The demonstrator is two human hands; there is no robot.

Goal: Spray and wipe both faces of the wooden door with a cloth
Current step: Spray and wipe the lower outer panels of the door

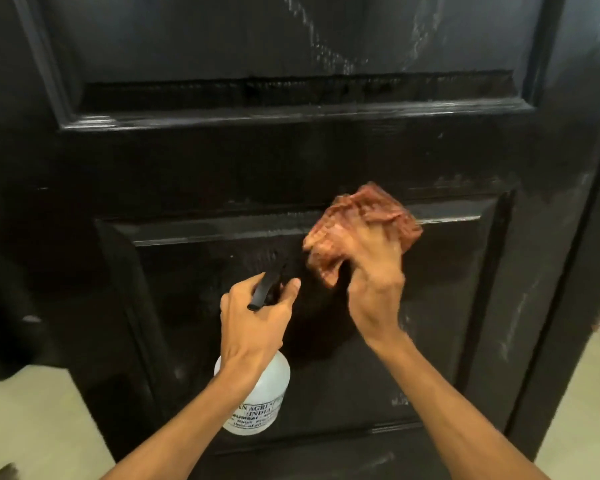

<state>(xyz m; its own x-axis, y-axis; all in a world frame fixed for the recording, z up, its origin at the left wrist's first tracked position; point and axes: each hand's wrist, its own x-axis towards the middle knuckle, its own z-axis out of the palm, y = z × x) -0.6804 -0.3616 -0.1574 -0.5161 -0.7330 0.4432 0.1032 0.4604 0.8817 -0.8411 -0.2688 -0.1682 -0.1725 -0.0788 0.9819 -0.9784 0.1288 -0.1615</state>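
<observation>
Against the glossy black panelled wooden door [291, 161], at three o'clock, the right hand [378, 268] clutches a crumpled reddish-brown cloth [361, 209] on the lower panel's moulding [222, 233]; at six o'clock the left hand [253, 320] grips a translucent white spray bottle [267, 389]. Bunched cloth could skip grooves, leaving streaks.

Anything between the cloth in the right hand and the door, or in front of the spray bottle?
Nothing visible. The right hand holds the reddish cloth against the door at the lower panel's top edge. The left hand grips the spray bottle beside it, with only bare door ahead.
</observation>
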